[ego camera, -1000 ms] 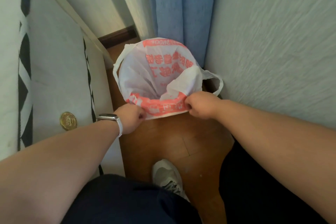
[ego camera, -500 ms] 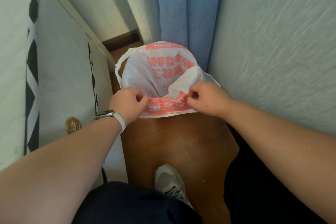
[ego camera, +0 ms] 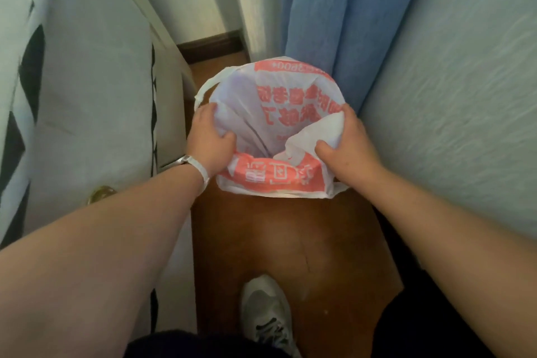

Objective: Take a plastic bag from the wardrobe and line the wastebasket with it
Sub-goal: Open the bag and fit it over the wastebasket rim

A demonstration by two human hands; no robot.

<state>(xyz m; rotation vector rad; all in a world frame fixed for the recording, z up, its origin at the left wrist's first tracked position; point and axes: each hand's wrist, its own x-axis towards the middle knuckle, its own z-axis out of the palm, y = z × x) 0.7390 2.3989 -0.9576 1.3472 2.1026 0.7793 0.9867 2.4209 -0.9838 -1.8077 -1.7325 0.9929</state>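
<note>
Head camera looks down, and at 6 o'clock, closest of all, are dark trousers (ego camera: 189, 346) and one grey shoe (ego camera: 267, 314) on the brown wooden floor (ego camera: 290, 241). Two bare arms reach forward from the bottom corners. The left wrist wears a white watch band (ego camera: 200, 171). A small round gold thing (ego camera: 101, 193) shows just beside that arm, at 9 o'clock from the band.

Past the shoe, at 12 o'clock from it, sits the plastic bag (ego camera: 279, 102). It is white with red print, and its mouth is wide open. The wastebasket is hidden under the bag, so I cannot see it. At the 6 o'clock side the bag's edge is folded over and hangs down on the outside.

The left hand (ego camera: 209, 136) is at the 9 o'clock side of the bag's mouth. Its grip is curled round the edge, with the thumb inside the bag and the fingers outside. The right hand (ego camera: 345, 148) is at the 3 o'clock side. Its grip is curled round the edge there too, with the thumb on a loose white flap inside. A loop handle (ego camera: 203, 90) sticks out at 10 o'clock.

At 9 o'clock from the bag is a white padded thing with black shapes (ego camera: 87, 96). At 3 o'clock is a pale wall (ego camera: 450, 96). Farthest away, a blue curtain (ego camera: 334, 23) hangs at 1 o'clock from the bag, touching its far edge, and a dark baseboard (ego camera: 212, 48) runs at 11 o'clock.
</note>
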